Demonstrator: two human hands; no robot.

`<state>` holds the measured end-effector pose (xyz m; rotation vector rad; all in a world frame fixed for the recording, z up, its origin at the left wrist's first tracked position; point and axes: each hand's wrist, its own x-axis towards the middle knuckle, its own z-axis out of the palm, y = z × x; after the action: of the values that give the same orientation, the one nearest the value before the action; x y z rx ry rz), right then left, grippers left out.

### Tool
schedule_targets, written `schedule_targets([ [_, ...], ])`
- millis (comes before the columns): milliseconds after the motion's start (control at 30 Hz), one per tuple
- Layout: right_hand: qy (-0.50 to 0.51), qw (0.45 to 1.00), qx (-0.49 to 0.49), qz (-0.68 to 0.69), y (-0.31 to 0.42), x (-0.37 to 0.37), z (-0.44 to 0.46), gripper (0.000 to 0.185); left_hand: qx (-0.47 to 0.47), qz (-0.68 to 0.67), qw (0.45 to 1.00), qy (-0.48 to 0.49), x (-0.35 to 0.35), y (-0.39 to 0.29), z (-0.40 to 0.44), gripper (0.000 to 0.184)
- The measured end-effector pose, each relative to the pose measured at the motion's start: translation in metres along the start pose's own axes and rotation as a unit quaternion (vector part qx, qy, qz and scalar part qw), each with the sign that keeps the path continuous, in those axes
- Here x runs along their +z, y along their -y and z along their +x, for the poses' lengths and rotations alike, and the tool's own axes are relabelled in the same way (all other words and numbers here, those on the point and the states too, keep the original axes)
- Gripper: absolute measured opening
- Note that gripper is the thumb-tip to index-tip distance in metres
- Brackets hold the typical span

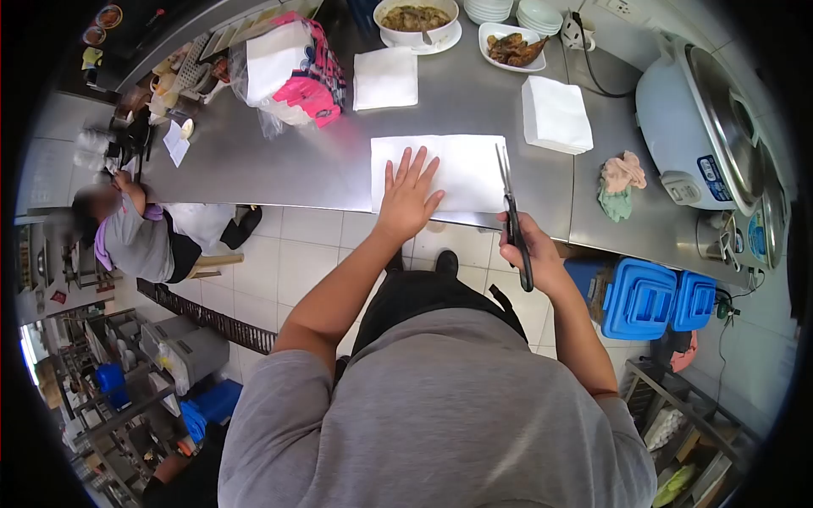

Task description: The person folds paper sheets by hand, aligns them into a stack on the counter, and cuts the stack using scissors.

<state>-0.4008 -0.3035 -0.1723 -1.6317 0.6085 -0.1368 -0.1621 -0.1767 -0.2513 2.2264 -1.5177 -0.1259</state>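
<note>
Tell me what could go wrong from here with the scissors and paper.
The scissors in the right hand could nick the left hand if they swing inward. The paper lies along the counter's front edge, so it might slide or bend if that pressing hand lifts.

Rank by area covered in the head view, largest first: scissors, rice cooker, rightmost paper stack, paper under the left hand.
Rice cooker
Paper under the left hand
Rightmost paper stack
Scissors
</note>
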Motion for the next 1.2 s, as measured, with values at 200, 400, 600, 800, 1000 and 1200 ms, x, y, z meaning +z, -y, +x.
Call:
schedule_targets([
  [200, 0.032, 0.994, 0.089, -0.053, -0.042, 0.028, -0.012, 0.058, -0.004, 0.040, 0.998, 0.054, 0.012, 0.019, 0.004, 0.056],
  [400, -0.001, 0.981, 0.193, 0.007, -0.059, 0.061, -0.036, 0.057, -0.017, 0.028, 0.995, 0.097, -0.008, 0.018, 0.033, 0.062],
  [600, 0.051, 0.973, 0.226, 0.016, -0.060, 0.085, -0.037, 0.056, 0.059, -0.037, 0.995, 0.068, 0.004, 0.018, -0.030, 0.063],
  [800, 0.099, 0.960, 0.248, 0.080, -0.070, 0.099, -0.033, 0.061, 0.144, -0.006, 0.989, 0.042, 0.011, 0.046, -0.036, 0.042],
  [1000, 0.115, 0.962, 0.225, 0.108, -0.054, 0.102, -0.029, 0.072, 0.158, -0.069, 0.985, -0.008, 0.000, 0.047, -0.019, 0.021],
  [1200, 0.119, 0.959, 0.205, 0.156, -0.047, 0.103, -0.014, 0.077, 0.138, -0.089, 0.986, -0.014, -0.004, 0.044, -0.008, 0.019],
])
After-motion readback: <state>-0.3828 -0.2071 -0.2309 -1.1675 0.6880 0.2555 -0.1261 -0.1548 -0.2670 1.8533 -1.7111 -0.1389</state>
